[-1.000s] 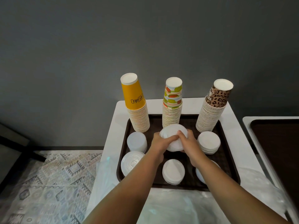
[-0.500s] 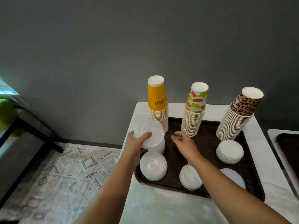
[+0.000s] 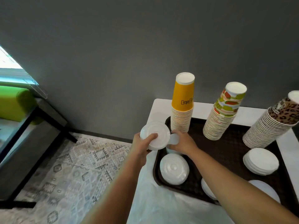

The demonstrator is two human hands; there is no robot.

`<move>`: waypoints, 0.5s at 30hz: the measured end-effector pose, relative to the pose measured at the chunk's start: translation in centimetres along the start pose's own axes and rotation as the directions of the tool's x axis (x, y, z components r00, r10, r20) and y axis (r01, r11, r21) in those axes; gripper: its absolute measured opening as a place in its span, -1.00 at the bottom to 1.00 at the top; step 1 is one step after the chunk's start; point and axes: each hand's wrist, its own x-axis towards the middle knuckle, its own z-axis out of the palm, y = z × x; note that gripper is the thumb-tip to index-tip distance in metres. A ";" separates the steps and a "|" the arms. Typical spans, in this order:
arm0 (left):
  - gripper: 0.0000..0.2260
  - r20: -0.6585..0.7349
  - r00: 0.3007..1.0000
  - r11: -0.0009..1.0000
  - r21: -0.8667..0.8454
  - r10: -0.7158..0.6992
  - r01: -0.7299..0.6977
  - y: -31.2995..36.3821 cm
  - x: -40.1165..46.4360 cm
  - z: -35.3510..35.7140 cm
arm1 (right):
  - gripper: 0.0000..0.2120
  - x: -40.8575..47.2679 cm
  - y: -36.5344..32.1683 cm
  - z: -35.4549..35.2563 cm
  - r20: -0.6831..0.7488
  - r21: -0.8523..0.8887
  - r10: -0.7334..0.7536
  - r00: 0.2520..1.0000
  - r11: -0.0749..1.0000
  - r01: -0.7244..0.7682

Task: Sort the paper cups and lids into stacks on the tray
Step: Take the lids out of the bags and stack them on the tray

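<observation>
A dark brown tray (image 3: pixel 233 143) sits on a white table. At its back stand three upside-down cup stacks: yellow (image 3: pixel 182 102), fruit-patterned (image 3: pixel 224 112) and leopard-print (image 3: pixel 273 122). My left hand (image 3: pixel 142 143) holds a stack of white lids (image 3: pixel 155 135) tilted above the tray's back left corner. My right hand (image 3: pixel 182 141) grips a smaller white lid stack (image 3: pixel 174 139) standing on the tray just beside it. More lid stacks lie on the tray: front left (image 3: pixel 174 169), front middle (image 3: pixel 207 189), right (image 3: pixel 261 161) and front right (image 3: pixel 265 189).
Clear plastic sheeting (image 3: pixel 161 204) covers the table's front. To the left, the floor has a patterned rug (image 3: pixel 72 167), and a dark bench with a green cushion (image 3: pixel 14 102) stands by the grey wall.
My left hand carried the lid stack from the tray's middle to its back left corner. My right hand let go of it and closed on the small lid stack there. The view swung left.
</observation>
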 end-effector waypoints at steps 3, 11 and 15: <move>-0.57 0.010 1.000 1.000 0.016 -0.007 0.007 -0.4 1.1 -0.1 | -0.33 0.2 0.3 0.0 0.019 -0.035 0.004 1.000 0.999 -0.003; -0.39 -0.010 0.996 0.984 0.153 -0.085 0.086 -1.5 3.9 1.4 | -0.34 -0.4 3.1 -3.0 -0.036 -0.047 0.099 0.994 0.994 -0.101; -0.35 0.015 0.992 0.955 0.273 -0.126 0.117 -2.0 4.8 3.0 | -0.38 -1.6 5.0 -4.3 -0.085 -0.008 0.133 0.988 0.991 -0.134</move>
